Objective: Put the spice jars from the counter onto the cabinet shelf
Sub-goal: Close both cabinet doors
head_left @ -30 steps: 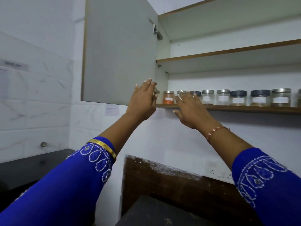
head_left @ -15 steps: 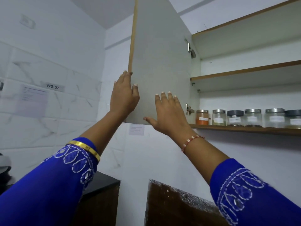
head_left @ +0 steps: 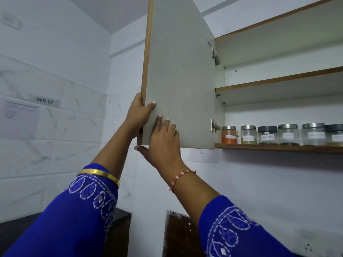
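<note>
Far left, a tiled wall carries a "WS 07" label (head_left: 45, 101); no jars show on the dark surface (head_left: 118, 215) low in frame. Your left hand (head_left: 138, 115) has its grip clenched round the free edge of the cabinet door (head_left: 178, 75), thumb on the inner face and fingers hidden behind the edge. Your right hand (head_left: 163, 143) lies just beside it with a released, flat grip, fingers straight on the inner face near the bottom corner and thumb hooked below the bottom edge. To the right, the spice jars (head_left: 267, 135) stand in a row on the lower cabinet shelf (head_left: 278, 148), the orange-filled one nearest the hinge (head_left: 214, 125); the shelf above holds nothing visible. Judgement: the step in hand is swinging the door shut, placement apparently finished. Push evenly with the flat palm low on the panel, let the left hand guide only, and slip its fingers off the edge before the door meets the frame. Check that no jar overhangs the shelf front.
</note>
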The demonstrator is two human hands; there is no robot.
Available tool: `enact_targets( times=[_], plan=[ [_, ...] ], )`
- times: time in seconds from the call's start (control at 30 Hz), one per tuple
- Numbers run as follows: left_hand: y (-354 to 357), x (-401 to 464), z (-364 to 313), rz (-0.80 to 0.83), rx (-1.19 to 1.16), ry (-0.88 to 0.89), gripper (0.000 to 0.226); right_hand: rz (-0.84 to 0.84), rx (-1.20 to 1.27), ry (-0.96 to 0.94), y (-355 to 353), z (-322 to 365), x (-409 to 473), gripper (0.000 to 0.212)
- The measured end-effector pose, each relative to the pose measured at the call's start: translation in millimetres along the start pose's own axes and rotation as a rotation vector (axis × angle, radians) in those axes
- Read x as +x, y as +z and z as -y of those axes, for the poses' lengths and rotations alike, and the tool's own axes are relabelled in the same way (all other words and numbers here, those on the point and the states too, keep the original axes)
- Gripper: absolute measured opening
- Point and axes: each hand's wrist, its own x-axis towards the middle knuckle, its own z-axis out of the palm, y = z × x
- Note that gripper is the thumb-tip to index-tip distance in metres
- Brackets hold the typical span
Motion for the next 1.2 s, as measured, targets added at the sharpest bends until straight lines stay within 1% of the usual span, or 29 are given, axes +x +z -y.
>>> enact_targets(
  times=[0.1,0.2,0.27,0.33,0.47,0.57,0.63,0.73,0.8,0.87,0.9,0.93,1.0,1.1,1.2],
  plan=[
    [5.8,-6.9,-7.0,0.009,-0.021,0.011,0.036,-0.056,0.085,0.009,6.0,-5.7,-3.8,0.094],
    [15.7,-15.9,-17.3,-0.003,-0.019,0.014,0.035,-0.133,0.057,0.022,5.4,-16.8,-11.0,0.088],
    [24.9,-23.3,-26.5,-0.012,-0.003,0.023,0.033,-0.159,0.071,0.052,4.2,-25.3,-15.5,0.088],
    [36.2,-31.8,-37.5,-0.017,0.020,0.042,0.032,-0.200,0.173,0.081,-1.9,-33.6,-21.9,0.087],
    [68.0,-52.5,-62.7,-0.027,0.056,0.080,0.034,-0.243,0.411,0.082,-19.7,-60.8,-37.2,0.076],
    [99.5,-69.5,-83.3,-0.029,0.112,0.116,0.036,-0.272,0.540,0.083,-36.8,-92.3,-53.3,0.062],
    [123.1,-81.5,-97.0,-0.005,0.157,0.148,0.042,-0.270,0.634,0.108,-48.8,-116.2,-66.5,0.050],
    [161.8,-99.1,-116.9,0.037,0.189,0.184,0.054,-0.264,0.726,0.178,-68.1,-154.5,-84.9,0.030],
    [189.3,-108.1,-126.6,0.061,0.190,0.183,0.059,-0.251,0.759,0.213,-75.7,-181.5,-94.4,0.010],
    [215.9,-114.6,-133.8,0.091,0.195,0.170,0.063,-0.268,0.730,0.238,-82.7,-206.3,-102.2,0.016],
    [229.0,-116.9,-136.5,0.110,0.195,0.165,0.065,-0.270,0.702,0.243,-86.0,-218.9,-105.1,0.014],
    [240.8,-119.1,-138.8,0.132,0.197,0.168,0.068,-0.266,0.681,0.250,-89.5,-230.4,-107.6,0.007],
    [262.5,-123.0,-142.4,0.174,0.221,0.181,0.073,-0.258,0.685,0.283,-92.8,-254.6,-111.4,0.011],
    [287.6,-125.4,-142.7,0.243,0.253,0.222,0.079,-0.237,0.781,0.369,-94.7,-286.4,-114.9,0.009],
    [307.8,-124.2,-134.8,0.378,0.332,0.246,0.081,-0.264,0.935,0.484,-96.2,-319.1,-117.7,0.016]
  ],
)
